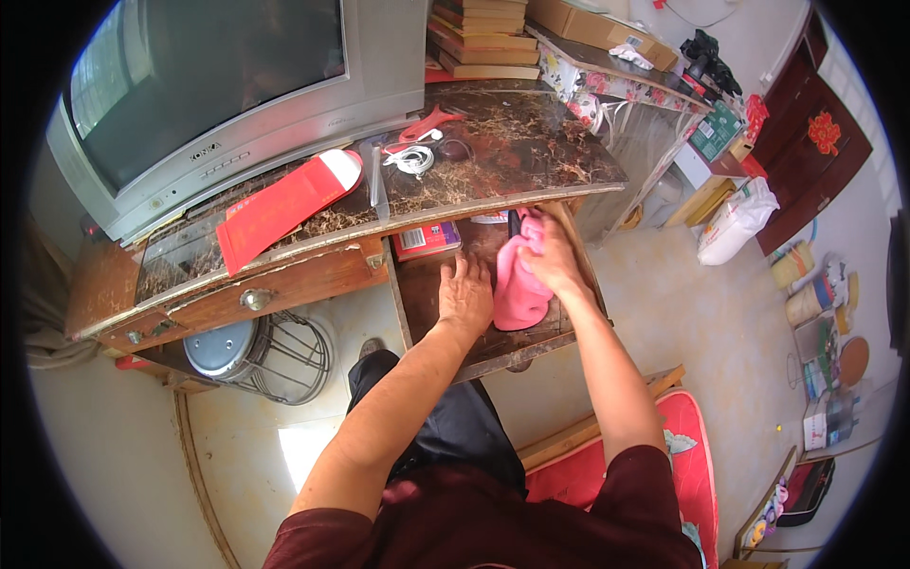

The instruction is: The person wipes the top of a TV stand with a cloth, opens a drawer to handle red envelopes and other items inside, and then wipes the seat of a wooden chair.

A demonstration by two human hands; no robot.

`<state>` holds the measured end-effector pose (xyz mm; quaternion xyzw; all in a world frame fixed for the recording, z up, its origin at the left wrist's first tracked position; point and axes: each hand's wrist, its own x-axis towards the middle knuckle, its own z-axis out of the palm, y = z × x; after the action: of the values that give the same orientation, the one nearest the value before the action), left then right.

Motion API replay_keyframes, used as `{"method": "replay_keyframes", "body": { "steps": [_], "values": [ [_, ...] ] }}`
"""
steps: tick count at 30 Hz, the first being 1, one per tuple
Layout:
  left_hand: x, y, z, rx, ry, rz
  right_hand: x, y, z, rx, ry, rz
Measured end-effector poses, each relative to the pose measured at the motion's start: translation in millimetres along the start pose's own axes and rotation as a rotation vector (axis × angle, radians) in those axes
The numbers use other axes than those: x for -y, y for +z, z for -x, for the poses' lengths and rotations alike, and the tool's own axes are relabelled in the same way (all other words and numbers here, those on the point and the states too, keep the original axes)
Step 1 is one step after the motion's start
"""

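Observation:
An open wooden drawer (517, 355) juts from the desk in front of me. My right hand (553, 256) is closed round the upper part of a pink cloth (519, 300), whose lower end hangs down onto the drawer's bottom. To the left of the cloth, my left hand (464, 292) has its fingers stretched out inside the drawer and holds nothing. A book with a red and purple cover (427, 241) lies at the drawer's back left, beyond my left fingertips. Something dark at the back is partly hidden by the cloth.
On the marbled desktop (531, 152) lie red envelopes (289, 209), white earphones (409, 159) and a slim clear object (376, 182). A television (227, 104) and stacked books (485, 38) stand behind. A stool (223, 351) sits under the desk; a red cushioned seat (681, 436) is at right.

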<state>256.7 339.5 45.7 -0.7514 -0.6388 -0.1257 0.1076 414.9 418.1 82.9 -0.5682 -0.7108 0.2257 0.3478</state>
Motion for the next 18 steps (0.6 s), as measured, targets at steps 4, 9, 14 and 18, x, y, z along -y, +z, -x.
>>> {"method": "replay_keyframes", "body": {
  "steps": [4,9,14,18],
  "values": [
    [5,-6,-1,0.108,-0.072,0.036,49,24,5,0.294,-0.253,0.208],
    [18,2,8,0.047,-0.069,0.022,50,25,-3,0.376,-0.403,0.503],
    [13,-6,12,0.065,0.015,0.039,1,3,-18,0.268,-0.254,0.767],
    [18,-4,13,0.065,-0.015,0.04,31,-4,29,0.381,-0.248,0.828]
  ]
}}
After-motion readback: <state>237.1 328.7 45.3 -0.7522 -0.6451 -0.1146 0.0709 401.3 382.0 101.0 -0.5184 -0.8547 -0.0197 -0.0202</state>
